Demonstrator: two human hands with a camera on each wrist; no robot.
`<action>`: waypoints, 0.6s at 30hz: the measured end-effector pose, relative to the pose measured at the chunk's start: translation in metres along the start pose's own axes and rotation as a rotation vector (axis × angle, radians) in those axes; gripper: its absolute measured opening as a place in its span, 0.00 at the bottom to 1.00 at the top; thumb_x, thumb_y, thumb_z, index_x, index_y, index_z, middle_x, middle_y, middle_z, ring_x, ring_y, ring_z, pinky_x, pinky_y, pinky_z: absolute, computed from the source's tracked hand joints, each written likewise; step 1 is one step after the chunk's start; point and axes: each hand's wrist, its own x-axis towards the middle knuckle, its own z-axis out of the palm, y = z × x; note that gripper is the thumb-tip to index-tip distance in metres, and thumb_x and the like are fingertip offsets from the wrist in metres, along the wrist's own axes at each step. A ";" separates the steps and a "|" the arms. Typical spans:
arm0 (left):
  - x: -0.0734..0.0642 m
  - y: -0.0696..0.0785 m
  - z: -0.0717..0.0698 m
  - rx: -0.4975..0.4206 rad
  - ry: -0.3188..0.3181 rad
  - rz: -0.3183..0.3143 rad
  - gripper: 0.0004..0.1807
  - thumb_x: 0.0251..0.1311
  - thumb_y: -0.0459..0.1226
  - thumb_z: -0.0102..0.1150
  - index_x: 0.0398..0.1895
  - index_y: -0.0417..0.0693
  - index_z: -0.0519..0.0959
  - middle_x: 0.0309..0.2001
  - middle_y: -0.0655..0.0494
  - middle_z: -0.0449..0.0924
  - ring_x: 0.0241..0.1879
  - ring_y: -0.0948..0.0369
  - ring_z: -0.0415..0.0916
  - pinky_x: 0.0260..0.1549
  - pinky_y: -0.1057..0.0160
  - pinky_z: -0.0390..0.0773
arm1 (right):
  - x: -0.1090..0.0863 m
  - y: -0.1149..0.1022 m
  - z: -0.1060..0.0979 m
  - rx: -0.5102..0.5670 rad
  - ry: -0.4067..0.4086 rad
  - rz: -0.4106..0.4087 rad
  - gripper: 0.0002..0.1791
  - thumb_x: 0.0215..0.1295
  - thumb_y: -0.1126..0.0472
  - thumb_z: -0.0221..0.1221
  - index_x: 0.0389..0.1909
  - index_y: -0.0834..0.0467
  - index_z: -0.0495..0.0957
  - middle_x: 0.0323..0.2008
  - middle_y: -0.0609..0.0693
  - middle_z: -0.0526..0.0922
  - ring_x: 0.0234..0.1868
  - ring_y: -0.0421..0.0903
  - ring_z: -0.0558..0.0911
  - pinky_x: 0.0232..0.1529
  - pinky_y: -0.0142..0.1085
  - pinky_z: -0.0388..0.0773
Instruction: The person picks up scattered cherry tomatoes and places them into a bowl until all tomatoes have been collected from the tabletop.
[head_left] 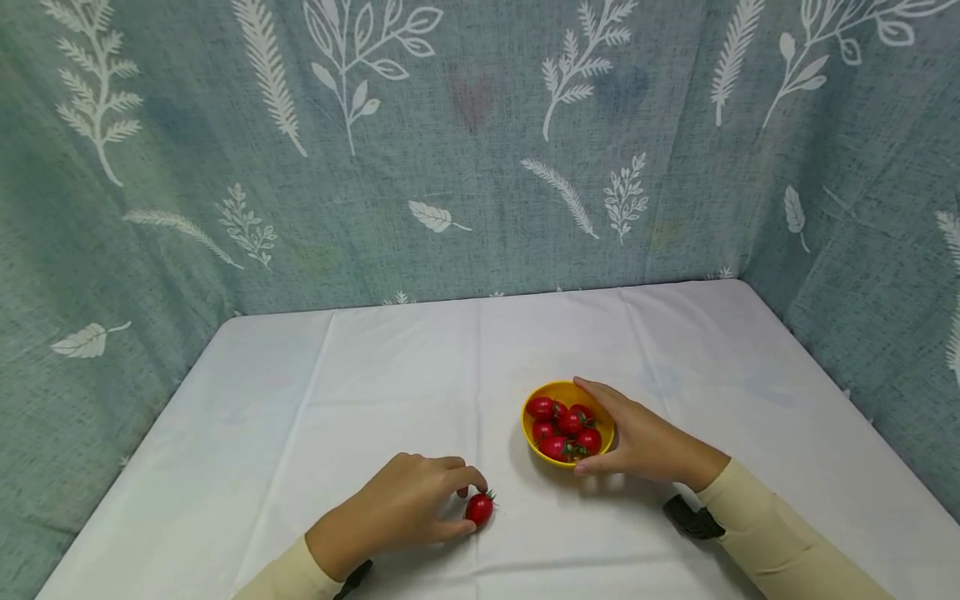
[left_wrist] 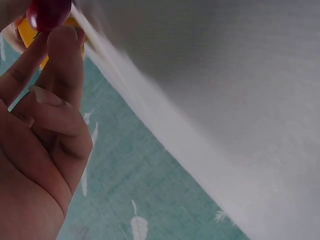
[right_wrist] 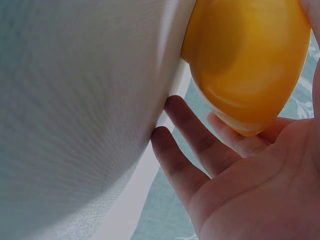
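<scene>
A small red cherry tomato [head_left: 480,509] with a green stalk is pinched between the thumb and fingertips of my left hand [head_left: 412,504], low over the white cloth. The left wrist view shows the tomato [left_wrist: 49,14] at the top left, against the fingertips. To the right, a yellow bowl [head_left: 531,450] holds several more red cherry tomatoes [head_left: 571,422]. My right hand [head_left: 645,437] grips this bowl from its right side, thumb at the near rim and a finger at the far rim. In the right wrist view, two other fingers [right_wrist: 172,155] reach down to the cloth beneath the bowl [right_wrist: 250,60].
A white cloth with fold creases covers the table [head_left: 390,367]. Behind it and along both sides hangs a blue-green curtain [head_left: 480,167] with white leaf prints. A dark strap [head_left: 693,518] sits at the right wrist.
</scene>
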 end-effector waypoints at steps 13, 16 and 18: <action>0.009 0.004 0.001 -0.013 -0.066 0.000 0.16 0.51 0.49 0.72 0.44 0.64 0.82 0.30 0.72 0.75 0.23 0.75 0.63 0.24 0.71 0.66 | -0.001 -0.003 -0.001 0.021 -0.003 0.002 0.65 0.45 0.39 0.76 0.78 0.56 0.51 0.75 0.56 0.60 0.75 0.59 0.63 0.70 0.57 0.64; 0.010 0.002 0.001 -0.003 -0.045 0.010 0.14 0.53 0.49 0.71 0.44 0.64 0.82 0.30 0.73 0.76 0.22 0.76 0.63 0.23 0.71 0.67 | -0.001 -0.003 -0.002 0.016 -0.002 0.002 0.65 0.45 0.38 0.76 0.79 0.56 0.51 0.75 0.56 0.60 0.75 0.59 0.63 0.70 0.57 0.64; 0.012 0.001 0.000 -0.002 -0.028 0.016 0.14 0.54 0.49 0.70 0.44 0.64 0.82 0.31 0.73 0.78 0.23 0.76 0.65 0.24 0.72 0.67 | -0.001 -0.003 -0.002 0.013 -0.001 0.005 0.65 0.45 0.38 0.76 0.79 0.56 0.51 0.75 0.56 0.60 0.75 0.59 0.63 0.70 0.57 0.64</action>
